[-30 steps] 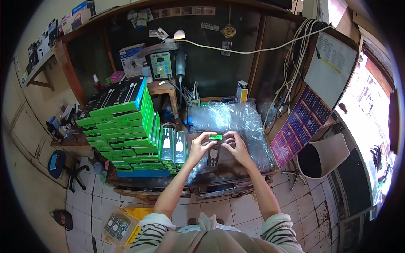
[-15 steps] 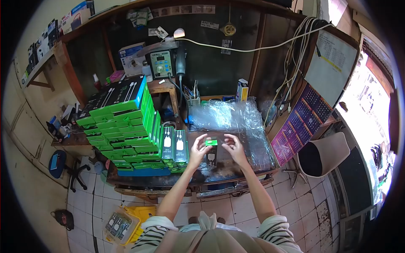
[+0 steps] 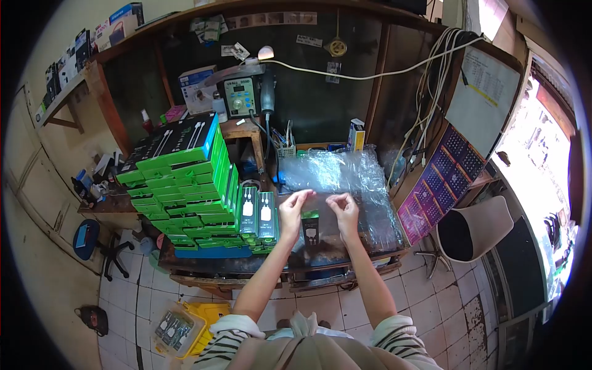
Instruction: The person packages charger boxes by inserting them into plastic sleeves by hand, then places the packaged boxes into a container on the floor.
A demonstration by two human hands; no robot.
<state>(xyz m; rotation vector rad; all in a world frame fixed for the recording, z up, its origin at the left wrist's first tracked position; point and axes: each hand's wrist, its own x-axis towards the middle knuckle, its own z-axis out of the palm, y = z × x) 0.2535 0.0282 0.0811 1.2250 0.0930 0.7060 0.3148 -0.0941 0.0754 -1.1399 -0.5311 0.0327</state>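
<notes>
A small black box (image 3: 311, 232) with a green end lies on the dark desk, between and below my hands. On its upper face is a white picture of a charger. My left hand (image 3: 293, 213) is raised at the box's left, its fingertips pinched together. Opposite it, on the right, my right hand (image 3: 345, 213) is closed in a similar pinch. The two sets of fingertips point toward each other with a gap between them. Anything thin or transparent in the fingers is too faint to make out.
Left of my hands rises a tall stack of green-and-black boxes (image 3: 185, 179), beside smaller charger boxes (image 3: 266, 213). Clear plastic packaging (image 3: 333, 169) covers the desk's back and right. A yellow bin (image 3: 206, 320) stands on the floor; a chair (image 3: 478, 228) is at the right.
My fingers have gone from spread and curved to pinched, and both hands are slightly higher in view. The box's green end now sits a little lower between them.
</notes>
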